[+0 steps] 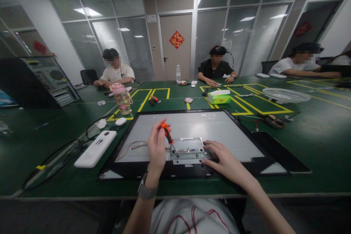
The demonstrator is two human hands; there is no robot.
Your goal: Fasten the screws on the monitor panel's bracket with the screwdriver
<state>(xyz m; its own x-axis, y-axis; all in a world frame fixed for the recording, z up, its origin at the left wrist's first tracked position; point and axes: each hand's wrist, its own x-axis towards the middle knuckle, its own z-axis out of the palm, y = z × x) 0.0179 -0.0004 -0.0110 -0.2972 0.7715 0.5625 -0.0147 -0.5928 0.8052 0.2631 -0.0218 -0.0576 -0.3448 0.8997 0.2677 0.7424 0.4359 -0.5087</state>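
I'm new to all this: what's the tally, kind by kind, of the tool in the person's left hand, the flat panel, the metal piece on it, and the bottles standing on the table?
Screwdriver, in the left hand: 1
Flat panel: 1
Metal piece: 1
Pink-lidded bottle and clear bottle: 2
Total: 5
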